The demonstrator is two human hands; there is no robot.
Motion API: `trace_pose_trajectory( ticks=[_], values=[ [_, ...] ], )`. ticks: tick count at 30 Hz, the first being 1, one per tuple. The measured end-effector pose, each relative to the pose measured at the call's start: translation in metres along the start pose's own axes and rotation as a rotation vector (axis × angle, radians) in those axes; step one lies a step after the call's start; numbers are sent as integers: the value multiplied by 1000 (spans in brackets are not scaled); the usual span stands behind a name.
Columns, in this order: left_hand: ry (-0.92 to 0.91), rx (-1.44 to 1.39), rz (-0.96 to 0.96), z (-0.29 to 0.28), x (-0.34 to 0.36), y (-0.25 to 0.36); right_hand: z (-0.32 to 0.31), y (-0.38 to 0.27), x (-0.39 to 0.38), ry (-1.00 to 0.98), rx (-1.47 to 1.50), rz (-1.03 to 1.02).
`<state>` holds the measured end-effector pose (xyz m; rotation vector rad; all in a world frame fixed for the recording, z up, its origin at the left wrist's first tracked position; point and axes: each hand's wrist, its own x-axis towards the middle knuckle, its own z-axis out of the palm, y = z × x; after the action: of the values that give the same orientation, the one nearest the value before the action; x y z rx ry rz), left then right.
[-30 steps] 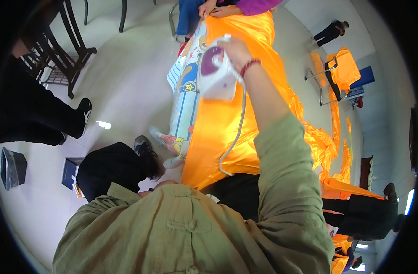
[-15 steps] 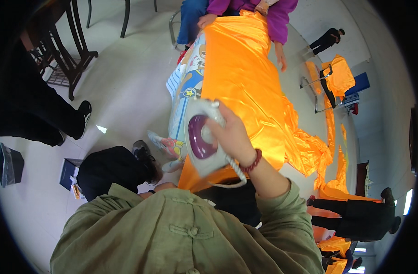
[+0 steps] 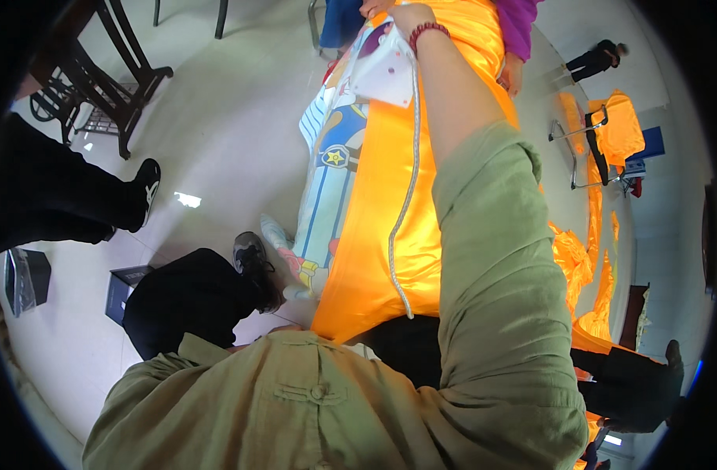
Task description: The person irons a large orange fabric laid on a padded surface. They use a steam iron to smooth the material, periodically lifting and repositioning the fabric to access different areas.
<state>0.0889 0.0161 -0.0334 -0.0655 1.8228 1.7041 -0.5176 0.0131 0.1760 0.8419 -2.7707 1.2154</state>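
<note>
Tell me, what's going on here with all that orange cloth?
A person in a green shirt is ironing. Their right hand is stretched far out, gripping a white iron on a long sheet of shiny orange cloth spread over a board with a cartoon-print cover. The iron's white cord trails back along the cloth. At the far end another person in a purple sleeve rests a hand on the cloth. The left hand is out of sight.
</note>
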Motion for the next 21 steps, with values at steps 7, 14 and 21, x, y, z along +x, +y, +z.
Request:
trace_pose_trajectory(
  ticks=[7,14,21],
  values=[
    [-6,-14,-23,-5,3,2,9,33,50,-362,693,29],
    [4,13,53,-7,14,7,-52,-26,-97,-51,546,245],
    [300,-159,314,5,44,53,-62,-63,-243,-38,381,29]
  ],
)
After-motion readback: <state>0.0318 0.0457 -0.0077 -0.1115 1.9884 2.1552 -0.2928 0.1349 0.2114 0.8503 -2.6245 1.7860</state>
